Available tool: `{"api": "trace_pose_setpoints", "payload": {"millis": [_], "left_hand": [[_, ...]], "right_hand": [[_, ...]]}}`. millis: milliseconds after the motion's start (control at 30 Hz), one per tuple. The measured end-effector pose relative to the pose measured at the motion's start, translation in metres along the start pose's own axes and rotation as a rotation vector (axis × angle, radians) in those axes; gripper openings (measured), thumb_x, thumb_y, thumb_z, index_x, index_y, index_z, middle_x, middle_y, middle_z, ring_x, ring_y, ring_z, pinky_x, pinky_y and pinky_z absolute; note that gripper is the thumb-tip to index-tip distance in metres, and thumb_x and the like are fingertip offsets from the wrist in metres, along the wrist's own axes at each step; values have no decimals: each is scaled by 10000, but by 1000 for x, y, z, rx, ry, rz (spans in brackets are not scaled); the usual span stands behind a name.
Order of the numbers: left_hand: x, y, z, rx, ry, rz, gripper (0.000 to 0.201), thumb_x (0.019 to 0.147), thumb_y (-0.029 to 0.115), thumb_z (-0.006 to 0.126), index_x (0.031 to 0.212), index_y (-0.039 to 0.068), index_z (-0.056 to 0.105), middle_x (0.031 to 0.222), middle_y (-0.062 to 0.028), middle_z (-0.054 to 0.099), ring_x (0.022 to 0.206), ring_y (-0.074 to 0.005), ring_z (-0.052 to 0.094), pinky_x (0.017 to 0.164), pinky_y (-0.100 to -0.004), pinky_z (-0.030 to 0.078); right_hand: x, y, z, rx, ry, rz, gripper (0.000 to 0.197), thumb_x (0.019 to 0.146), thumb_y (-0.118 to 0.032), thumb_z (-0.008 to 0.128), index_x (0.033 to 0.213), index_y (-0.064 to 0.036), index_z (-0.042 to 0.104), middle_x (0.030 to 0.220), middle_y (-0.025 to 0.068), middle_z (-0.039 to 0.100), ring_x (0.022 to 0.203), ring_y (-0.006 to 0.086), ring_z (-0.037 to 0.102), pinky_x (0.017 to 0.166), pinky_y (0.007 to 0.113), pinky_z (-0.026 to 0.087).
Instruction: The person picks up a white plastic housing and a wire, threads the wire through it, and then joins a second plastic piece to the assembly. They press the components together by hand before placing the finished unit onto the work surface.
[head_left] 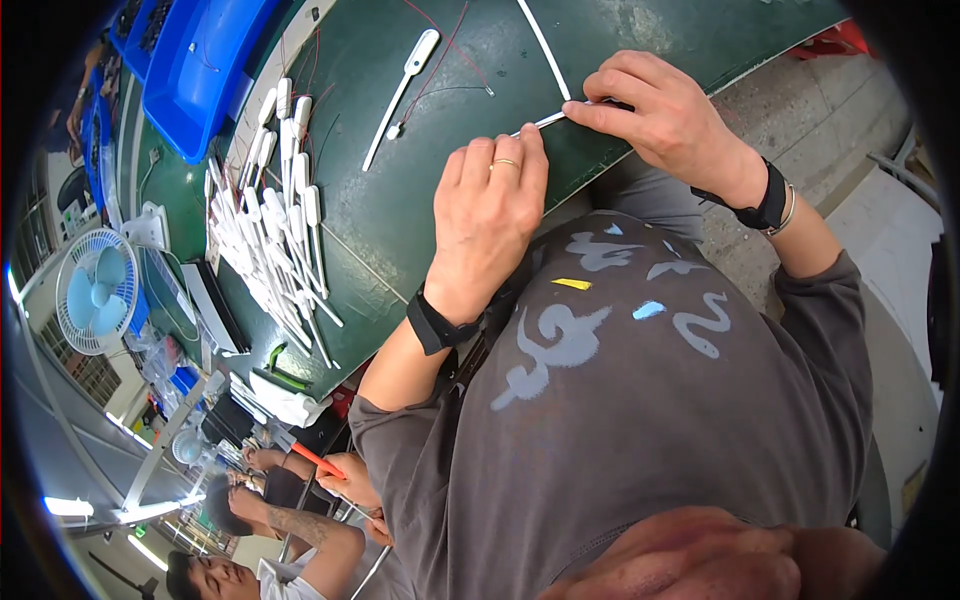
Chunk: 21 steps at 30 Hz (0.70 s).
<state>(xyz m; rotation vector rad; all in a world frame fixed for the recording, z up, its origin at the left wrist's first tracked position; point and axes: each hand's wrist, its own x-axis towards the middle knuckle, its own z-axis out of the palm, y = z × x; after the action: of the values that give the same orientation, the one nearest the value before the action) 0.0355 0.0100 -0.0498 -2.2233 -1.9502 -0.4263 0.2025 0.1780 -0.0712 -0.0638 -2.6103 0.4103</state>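
A thin white strip (546, 122) lies low over the table's near edge, pinched between my two hands. My left hand (485, 205), with a ring on one finger, is closed on its left end, the fingertips partly hidden. My right hand (655, 112) grips the other end between thumb and fingers. From beside the right fingertips a long white length (546, 48) runs up to the top of the view; whether it joins the strip I cannot tell. A white paddle-shaped piece with a slim stem (402, 98) lies left of the hands, beside thin red and black wires (440, 62).
Many white paddle-ended sticks (275, 225) are heaped on the green table (385, 225) to the left. Beyond them are a blue tray (190, 105), a fan (98, 288) and a green-handled tool (285, 372). Nearby at lower left, a person's hand (350, 480) holds an orange-red tool (318, 459).
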Motion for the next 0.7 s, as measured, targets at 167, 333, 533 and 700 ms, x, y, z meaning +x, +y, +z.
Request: {"api": "trace_pose_setpoints", "payload": {"millis": [167,333,533,700], "left_hand": [[-2,8,-2,149,-54,35,326,758,43,607,1072,-32,653,886,-82,559,852,-203,576,719,-304,485],[-2,8,-1,114,-47,-1,332,763,40,601,1083,-35,651,898,-90,566,878,-208,582,727,-300,490],[-2,8,-1,99,-48,-11,330,767,44,601,1084,-32,652,905,-89,571,883,-211,583,726,-304,493],[-4,9,0,113,-21,-59,366,749,51,616,1113,45,661,961,-41,595,889,-195,606,756,-300,497]], "right_hand": [[-3,-10,-6,-156,20,-6,364,724,-39,623,1081,-75,684,1021,30,608,1002,223,586,856,358,509],[-13,-25,-6,-141,71,-22,419,733,-39,604,1147,-63,668,1110,42,607,1067,229,571,924,396,486],[-17,-28,5,-90,-4,61,454,735,-34,590,1186,-41,648,1165,59,596,1069,232,570,917,388,489],[-16,-32,5,-117,-26,105,450,740,-34,585,1186,-36,646,1168,54,595,1082,217,563,943,388,471]]}}
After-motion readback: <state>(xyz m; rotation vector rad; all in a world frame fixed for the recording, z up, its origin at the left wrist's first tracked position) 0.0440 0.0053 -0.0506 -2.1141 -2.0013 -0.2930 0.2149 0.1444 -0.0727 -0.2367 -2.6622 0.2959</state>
